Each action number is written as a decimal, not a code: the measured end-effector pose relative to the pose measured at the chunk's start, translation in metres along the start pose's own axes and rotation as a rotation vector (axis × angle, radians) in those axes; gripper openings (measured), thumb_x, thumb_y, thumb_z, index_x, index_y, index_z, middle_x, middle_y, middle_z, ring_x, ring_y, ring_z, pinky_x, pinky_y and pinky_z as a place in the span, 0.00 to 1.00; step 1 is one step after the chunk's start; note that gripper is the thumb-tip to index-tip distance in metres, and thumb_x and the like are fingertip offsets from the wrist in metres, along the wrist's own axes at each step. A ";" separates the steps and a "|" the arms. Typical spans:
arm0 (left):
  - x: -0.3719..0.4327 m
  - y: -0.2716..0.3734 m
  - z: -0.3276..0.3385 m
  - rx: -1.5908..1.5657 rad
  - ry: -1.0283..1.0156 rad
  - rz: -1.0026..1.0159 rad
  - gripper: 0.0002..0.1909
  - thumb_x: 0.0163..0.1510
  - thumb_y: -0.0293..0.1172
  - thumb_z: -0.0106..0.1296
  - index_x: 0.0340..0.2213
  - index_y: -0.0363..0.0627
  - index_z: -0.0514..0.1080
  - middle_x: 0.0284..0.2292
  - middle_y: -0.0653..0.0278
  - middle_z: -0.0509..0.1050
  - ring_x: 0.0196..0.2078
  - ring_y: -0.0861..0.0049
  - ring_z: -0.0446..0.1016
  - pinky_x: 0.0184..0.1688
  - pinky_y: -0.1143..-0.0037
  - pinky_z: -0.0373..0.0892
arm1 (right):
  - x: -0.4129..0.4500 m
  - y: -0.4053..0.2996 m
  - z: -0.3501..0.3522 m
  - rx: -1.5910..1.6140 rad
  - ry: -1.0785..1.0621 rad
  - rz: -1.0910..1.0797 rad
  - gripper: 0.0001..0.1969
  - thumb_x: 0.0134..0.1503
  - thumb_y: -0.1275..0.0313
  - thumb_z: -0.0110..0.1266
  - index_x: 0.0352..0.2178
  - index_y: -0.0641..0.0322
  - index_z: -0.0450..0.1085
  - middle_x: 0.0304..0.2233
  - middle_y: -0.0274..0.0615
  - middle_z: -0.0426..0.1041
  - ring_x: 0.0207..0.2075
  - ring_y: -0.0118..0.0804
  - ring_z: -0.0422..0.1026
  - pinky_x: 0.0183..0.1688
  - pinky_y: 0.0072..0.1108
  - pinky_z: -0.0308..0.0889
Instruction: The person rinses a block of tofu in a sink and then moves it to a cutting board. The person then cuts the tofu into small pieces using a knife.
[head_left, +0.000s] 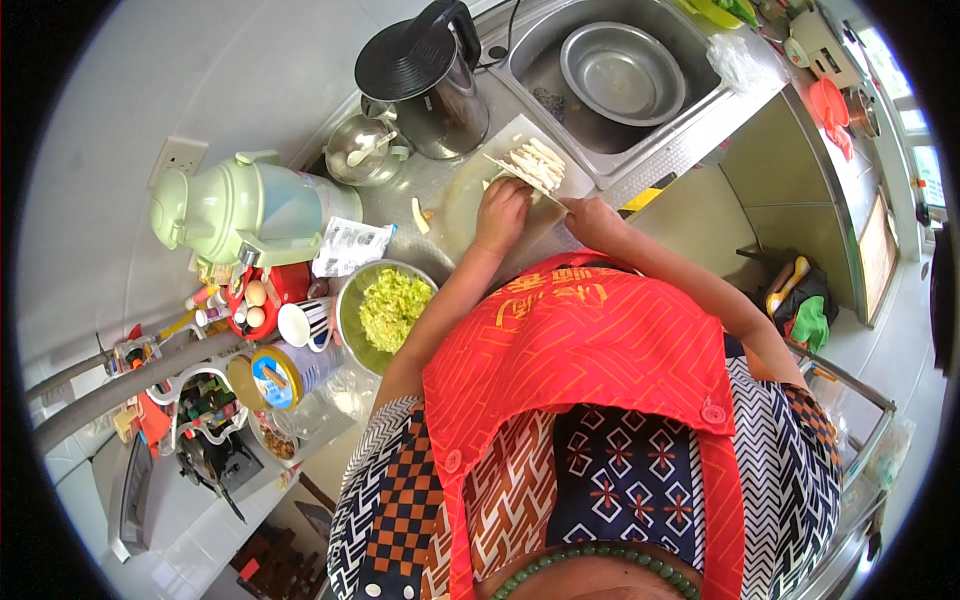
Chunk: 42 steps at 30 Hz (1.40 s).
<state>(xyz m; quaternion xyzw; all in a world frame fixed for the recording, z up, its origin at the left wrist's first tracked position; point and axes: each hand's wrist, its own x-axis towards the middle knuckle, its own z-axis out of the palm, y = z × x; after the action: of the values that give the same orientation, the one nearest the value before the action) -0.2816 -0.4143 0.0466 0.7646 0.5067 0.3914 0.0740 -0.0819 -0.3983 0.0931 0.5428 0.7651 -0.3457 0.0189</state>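
A pale cutting board (457, 199) lies on the metal counter before me. On its far part rests a heap of thin white vegetable strips (538, 165). My right hand (592, 223) grips the handle of a kitchen knife (551, 198), whose blade stands edge-down beside the strips. My left hand (504, 212) is on the near side of the blade, its fingers curled over a pale vegetable piece (489, 181). Most of that piece is hidden under the fingers. Left of the board, a pale offcut (419, 216) lies on the counter.
A steel bowl (346, 319) of chopped yellow-green vegetable stands by my left forearm. Beyond are a green thermos jug (247, 206), an electric kettle (439, 90) and a glass pot (360, 154) with a spoon. The sink (536, 67) at the upper right holds a metal basin (622, 71).
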 end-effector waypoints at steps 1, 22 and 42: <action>-0.002 -0.001 0.002 0.001 0.000 -0.003 0.09 0.44 0.26 0.54 0.30 0.42 0.75 0.36 0.62 0.74 0.43 0.64 0.70 0.48 0.70 0.67 | -0.001 -0.001 -0.002 0.006 -0.004 0.001 0.20 0.55 0.67 0.40 0.48 0.50 0.70 0.34 0.60 0.74 0.37 0.59 0.73 0.44 0.41 0.68; -0.007 -0.007 0.009 -0.010 -0.047 0.004 0.09 0.43 0.26 0.55 0.30 0.41 0.76 0.35 0.61 0.75 0.42 0.65 0.71 0.48 0.70 0.67 | -0.011 -0.010 -0.019 0.036 -0.010 -0.075 0.19 0.53 0.69 0.41 0.46 0.53 0.71 0.35 0.58 0.74 0.37 0.57 0.73 0.44 0.40 0.68; -0.005 -0.009 0.005 0.024 -0.066 0.031 0.07 0.43 0.26 0.54 0.28 0.41 0.76 0.34 0.62 0.75 0.41 0.66 0.71 0.47 0.70 0.68 | -0.015 -0.011 -0.021 0.012 -0.003 -0.062 0.20 0.53 0.69 0.41 0.47 0.54 0.70 0.34 0.60 0.74 0.37 0.58 0.73 0.44 0.41 0.68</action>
<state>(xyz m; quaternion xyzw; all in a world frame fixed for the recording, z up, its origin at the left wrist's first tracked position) -0.2859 -0.4126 0.0363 0.7856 0.4967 0.3612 0.0756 -0.0776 -0.4008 0.1203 0.5182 0.7795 -0.3517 0.0059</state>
